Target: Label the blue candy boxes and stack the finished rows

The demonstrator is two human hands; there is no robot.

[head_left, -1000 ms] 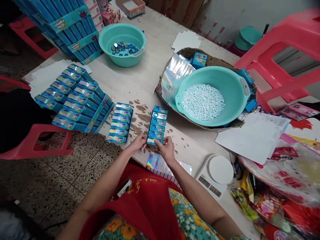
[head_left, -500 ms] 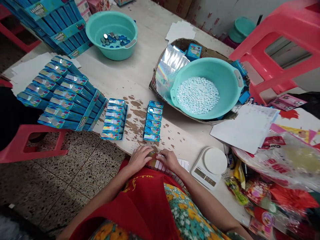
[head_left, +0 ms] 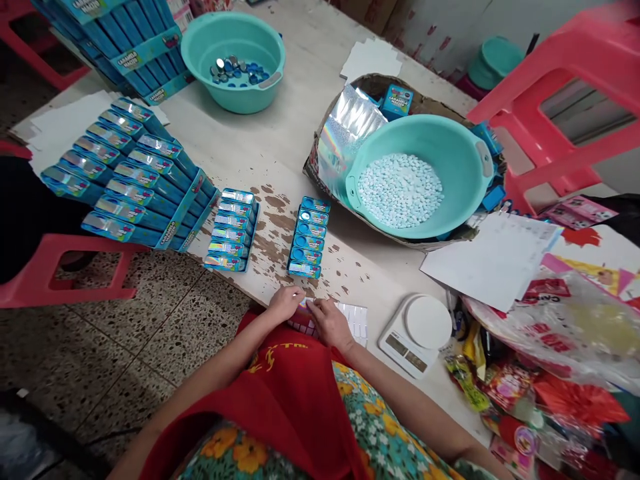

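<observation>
At the table's front edge, a shiny sheet of small rectangular stickers (head_left: 356, 321) lies against the red apron. My right hand (head_left: 330, 323) is over the sheet, its fingers bent and gripping it near the left part. Close beside it, my left hand (head_left: 285, 304) has thumb and fingertips pinched together; a tiny pale bit shows at the tips, too small to name. Just beyond my hands stands a row of blue candy tins (head_left: 307, 245) with round marks on their ends. Left of it is another row of blue tins (head_left: 231, 235) with shiny strips on them.
Many blue tins in trays (head_left: 125, 177) fill the left side. One green basin (head_left: 235, 100) holds round metal pieces. Another basin (head_left: 465, 180), with white candies, sits on a cardboard box. A white scale (head_left: 417, 333), papers (head_left: 493, 257) and wrappers (head_left: 515, 380) lie right.
My left hand has lifted off the sheet's left part, its fingers now pinched. My right hand has shifted slightly left, fingertips close to the left ones. The view has tilted a little.
</observation>
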